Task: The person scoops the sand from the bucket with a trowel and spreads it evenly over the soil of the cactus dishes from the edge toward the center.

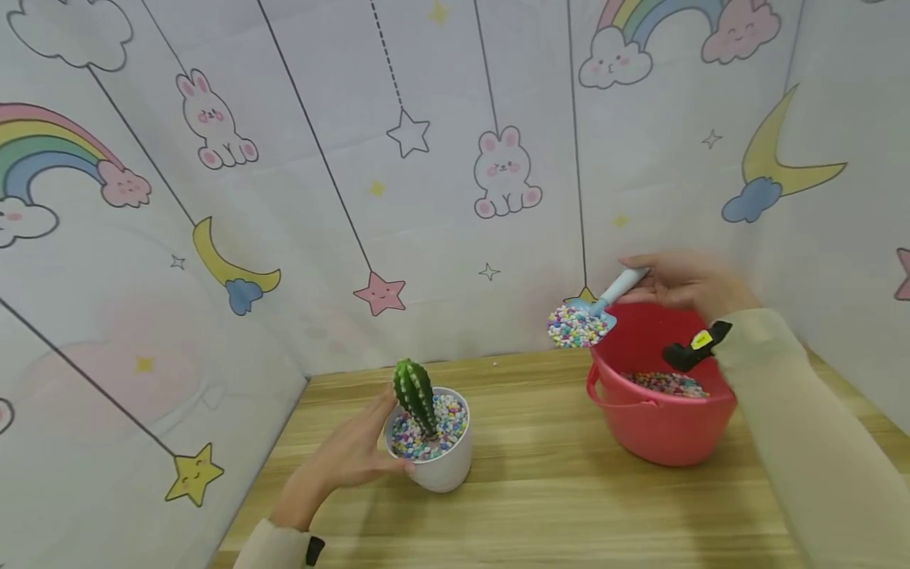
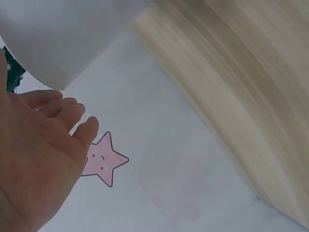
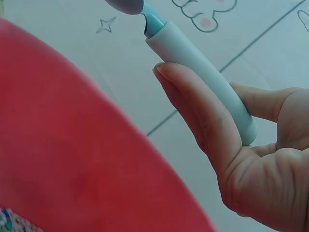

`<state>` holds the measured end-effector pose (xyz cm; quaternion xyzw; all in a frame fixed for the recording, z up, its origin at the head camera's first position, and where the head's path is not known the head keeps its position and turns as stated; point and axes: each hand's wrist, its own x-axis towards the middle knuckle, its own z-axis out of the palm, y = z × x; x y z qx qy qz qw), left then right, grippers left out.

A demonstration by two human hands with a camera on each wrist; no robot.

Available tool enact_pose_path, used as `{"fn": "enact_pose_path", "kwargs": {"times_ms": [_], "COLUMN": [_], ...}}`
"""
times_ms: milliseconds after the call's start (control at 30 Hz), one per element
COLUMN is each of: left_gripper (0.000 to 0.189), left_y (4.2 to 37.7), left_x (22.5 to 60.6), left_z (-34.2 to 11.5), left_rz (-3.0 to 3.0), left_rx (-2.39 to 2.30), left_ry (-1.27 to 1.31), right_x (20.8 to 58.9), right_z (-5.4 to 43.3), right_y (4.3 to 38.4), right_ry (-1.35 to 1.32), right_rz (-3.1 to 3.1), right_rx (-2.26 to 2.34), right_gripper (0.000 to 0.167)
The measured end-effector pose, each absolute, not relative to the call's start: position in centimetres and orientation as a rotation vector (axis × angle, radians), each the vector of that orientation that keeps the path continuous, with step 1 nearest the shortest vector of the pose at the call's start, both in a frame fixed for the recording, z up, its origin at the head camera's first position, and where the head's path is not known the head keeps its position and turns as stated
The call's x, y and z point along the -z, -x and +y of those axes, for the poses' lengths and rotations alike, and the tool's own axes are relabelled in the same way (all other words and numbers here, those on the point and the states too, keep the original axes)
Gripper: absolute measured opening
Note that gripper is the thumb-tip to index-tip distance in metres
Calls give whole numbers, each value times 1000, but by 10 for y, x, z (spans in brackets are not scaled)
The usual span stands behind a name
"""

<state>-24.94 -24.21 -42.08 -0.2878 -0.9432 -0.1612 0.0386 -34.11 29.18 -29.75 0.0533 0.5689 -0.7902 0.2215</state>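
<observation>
My right hand (image 1: 675,283) holds a small scoop by its pale handle (image 3: 203,77). The light blue blade (image 1: 608,320) carries a heap of multicoloured beads (image 1: 576,326) and hangs just left of the bucket, at rim height. To the left, a white flowerpot (image 1: 444,472) stands on the table with a green cactus (image 1: 415,393) leaning in it, colourful beads around its base. My left hand (image 1: 351,452) is curved around the pot's left side, thumb at the front; its fingertips (image 2: 72,113) show by the rim in the left wrist view.
A red bucket (image 1: 661,435) stands at the right with more beads (image 1: 668,384) in its bottom and its handle down at the side. Wood-patterned tabletop (image 1: 533,474) lies between pot and bucket. A printed cloth backdrop (image 1: 441,237) rises behind and at both sides.
</observation>
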Motion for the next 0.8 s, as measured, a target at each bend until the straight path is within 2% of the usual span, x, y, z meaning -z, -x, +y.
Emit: {"fn": "enact_pose_path", "kwargs": {"times_ms": [333, 633, 800], "left_gripper": [129, 120, 118], "left_y": [259, 257, 256], "left_x": [426, 432, 433], "left_z": [-239, -238, -232], "left_rz": [-2831, -2887, -2885], "left_rx": [438, 353, 358], "left_ry": [1010, 895, 862], "right_x": [300, 309, 314], "right_z": [249, 219, 206], "right_y": [348, 352, 352], "right_ry": [-89, -71, -55], "right_rz": [1487, 1513, 1506], "right_rx": [2156, 2111, 2125], "right_gripper": [21, 24, 20]}}
